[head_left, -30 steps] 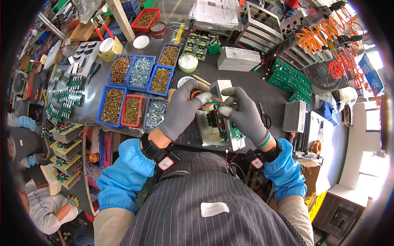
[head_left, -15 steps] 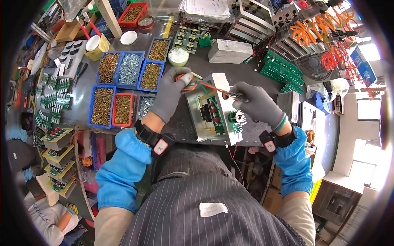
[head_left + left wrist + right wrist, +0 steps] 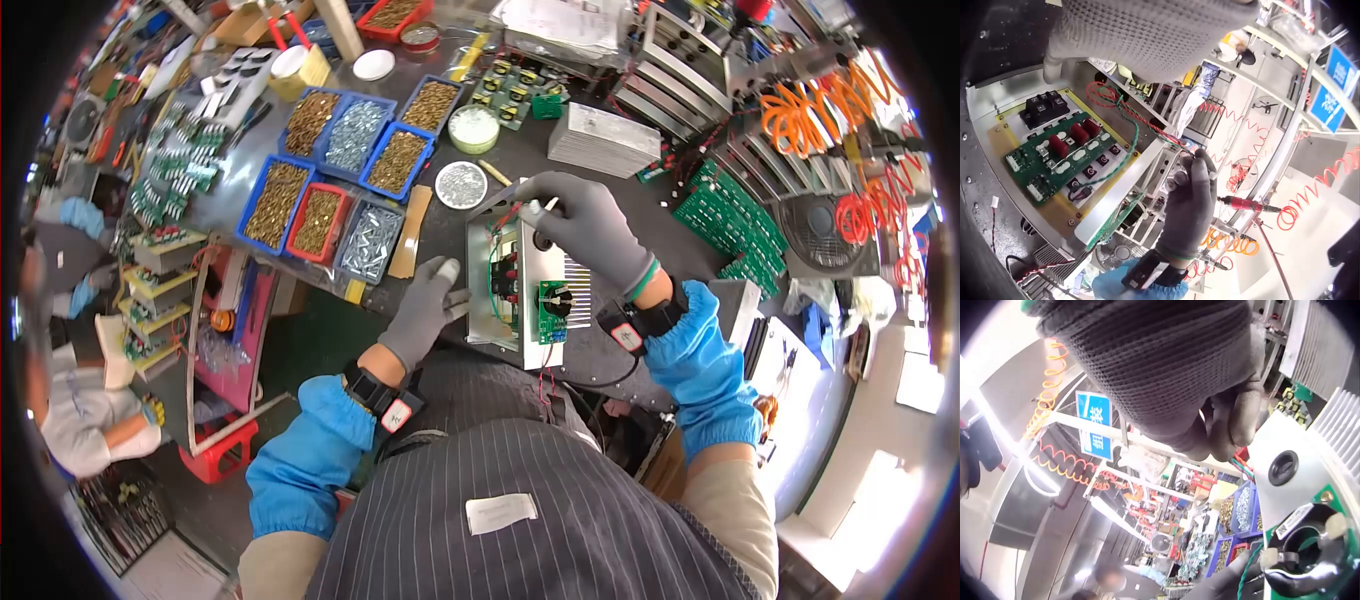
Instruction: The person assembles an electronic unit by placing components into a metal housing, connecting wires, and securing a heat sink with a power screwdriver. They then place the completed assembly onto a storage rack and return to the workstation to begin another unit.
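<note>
The left hand (image 3: pixel 425 312) is beside the metal housing (image 3: pixel 535 265), its fingers extended to the near left wall; in the left wrist view a fingertip of this hand (image 3: pixel 1147 37) touches the housing's edge. Above the housing's far end, the right hand (image 3: pixel 592 230) pinches twisted red and green wires (image 3: pixel 1137 119) between thumb and fingers. Inside the housing lies a green board (image 3: pixel 1044 172) with red components (image 3: pixel 1059 146) beside a black module (image 3: pixel 1046 109). Outside its right wall are a small board with a black ring (image 3: pixel 1310 550) and metal fins. A round black grommet (image 3: pixel 1283 467) sits in the wall.
Blue and red bins of screws (image 3: pixel 320 222) stand left, beside a white dish (image 3: pixel 461 186) and cardboard strip (image 3: pixel 410 235). Stacked metal plates (image 3: pixel 603 140) lie beyond the housing, green boards (image 3: pixel 735 225) to the right. Another person (image 3: pixel 95 400) is far left.
The left hand has let go of the wires and moved down to the housing's left side. The right hand first drew the wires rightward, then brought them back over the housing's far end.
</note>
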`<state>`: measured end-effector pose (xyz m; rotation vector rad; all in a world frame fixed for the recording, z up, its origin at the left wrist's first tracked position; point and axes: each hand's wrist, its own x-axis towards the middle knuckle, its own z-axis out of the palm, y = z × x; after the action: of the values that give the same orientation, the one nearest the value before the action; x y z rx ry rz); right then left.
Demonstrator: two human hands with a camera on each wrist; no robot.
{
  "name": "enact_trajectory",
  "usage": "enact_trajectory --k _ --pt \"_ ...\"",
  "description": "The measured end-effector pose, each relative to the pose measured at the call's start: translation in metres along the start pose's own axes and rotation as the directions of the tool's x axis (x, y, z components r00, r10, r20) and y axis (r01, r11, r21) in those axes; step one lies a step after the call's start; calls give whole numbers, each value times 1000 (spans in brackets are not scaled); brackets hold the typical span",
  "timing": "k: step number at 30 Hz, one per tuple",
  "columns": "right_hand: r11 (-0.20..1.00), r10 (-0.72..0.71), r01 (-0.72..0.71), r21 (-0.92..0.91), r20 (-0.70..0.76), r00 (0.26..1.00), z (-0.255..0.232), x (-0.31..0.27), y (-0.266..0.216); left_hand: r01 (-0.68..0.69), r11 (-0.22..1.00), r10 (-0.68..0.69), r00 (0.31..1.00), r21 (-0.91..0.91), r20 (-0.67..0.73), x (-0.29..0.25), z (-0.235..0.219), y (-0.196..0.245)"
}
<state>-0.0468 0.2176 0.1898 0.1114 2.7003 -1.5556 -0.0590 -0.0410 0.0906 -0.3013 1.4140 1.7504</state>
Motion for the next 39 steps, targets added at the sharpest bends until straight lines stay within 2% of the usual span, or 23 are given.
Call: enact_trajectory --k 2,5,7,9,10,11,15,17,20,21,22,23,25,27,28,29,31,33,34,35,37,38,39 --pt "888 -246 281 -364 141 959 5 11 13 -59 998 59 989 -11 138 -12 -2 -17" --pt "693 -146 382 -612 399 905 12 13 -3 -199 943 145 967 266 207 -41 32 -7" --pt "646 -127 477 -596 532 837 11 12 1 -330 875 270 940 354 209 -44 41 -19" --pt "666 -356 584 -464 491 795 2 6 3 -250 806 129 959 537 253 -55 54 -13" --pt "757 -399 512 -407 334 854 -5 2 4 -385 755 313 923 530 224 -52 59 -28" --pt "846 -394 421 -327 146 907 -16 -10 9 -337 813 235 936 476 262 -58 61 -15" --pt "948 -63 25 -317 -111 992 -36 -49 110 -283 813 213 958 510 191 -40 67 -32" --pt "850 478 -510 135 212 853 -38 -72 137 -429 798 369 903 422 220 -32 67 -40" --pt "855 431 -480 197 247 868 -22 -91 147 -253 932 186 949 259 256 -55 75 -11" --pt "856 391 -459 237 283 876 -15 -98 148 -433 884 372 880 179 295 -31 73 -45" --pt "850 352 -448 277 335 874 -9 -105 149 -252 959 202 930 133 308 -47 69 -32" --pt "837 315 -447 316 390 865 -2 -110 152 -369 927 331 890 71 313 -47 67 -40" --pt "801 253 -465 377 490 834 9 -117 166 -343 937 300 890 72 343 -88 54 -12" --pt "984 124 -178 8 688 715 14 -105 232 -588 798 544 796 128 265 -67 48 -55" --pt "989 85 -143 21 717 692 31 -106 139 -474 880 457 856 14 243 -108 34 -38" --pt "660 159 -572 487 653 740 41 -121 22 -354 929 371 898 -113 237 -158 26 -19" --pt "704 45 -520 483 701 711 65 -121 -13 -356 918 383 909 -174 166 -210 7 -26" --pt "990 -97 15 138 612 785 85 -139 -112 -365 835 408 913 -411 17 -264 -10 -39" --pt "832 -338 -5 555 514 789 138 -139 -113 -487 814 492 868 -316 -71 -296 -20 -40" --pt "902 -412 250 353 528 743 133 -151 -126 -489 803 484 869 -341 -105 -332 -28 -45" --pt "810 -585 374 452 571 576 168 -171 -179 -795 586 739 605 -160 -297 -345 -46 -82" --pt "745 -643 585 321 578 502 180 -183 -212 -814 566 758 577 -134 -303 -366 -58 -93" --pt "750 -599 577 324 702 384 203 -184 -223 -829 552 753 543 -93 -370 -391 -68 -105"
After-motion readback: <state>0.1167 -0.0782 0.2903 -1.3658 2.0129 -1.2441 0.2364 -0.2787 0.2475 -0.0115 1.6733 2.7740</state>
